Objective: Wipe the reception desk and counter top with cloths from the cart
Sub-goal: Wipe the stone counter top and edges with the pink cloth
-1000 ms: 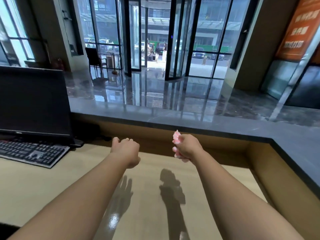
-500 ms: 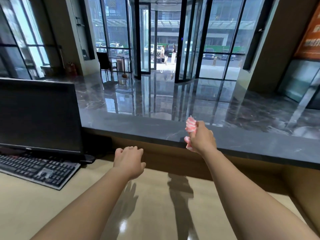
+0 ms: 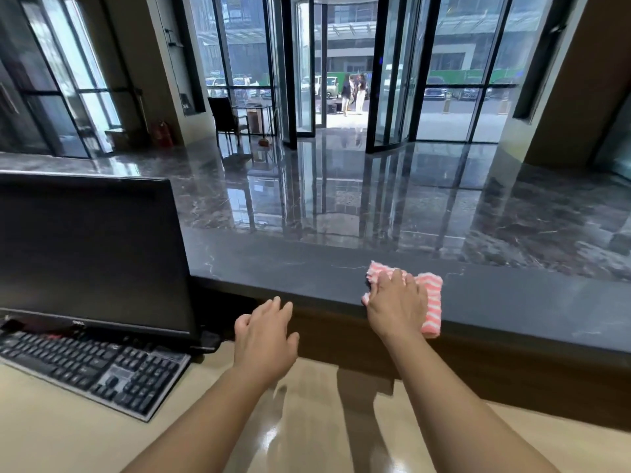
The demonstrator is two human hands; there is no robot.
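A pink and white striped cloth [image 3: 431, 302] lies flat on the dark marble counter top [image 3: 307, 271], near its front edge. My right hand [image 3: 396, 305] presses down on the cloth with its fingers spread flat over it. My left hand [image 3: 264, 339] hovers with relaxed fingers over the beige reception desk [image 3: 51, 421], just below the counter's front edge, holding nothing. The cart is not in view.
A black monitor [image 3: 88, 250] and a black keyboard [image 3: 92, 367] stand on the desk at the left. Beyond the counter lie a glossy marble lobby floor, a chair [image 3: 227, 119] and glass revolving doors, with people outside.
My right hand rose from above the desk to the counter top and laid the bunched cloth flat under its palm. My left hand opened and moved slightly forward. The view tilted up.
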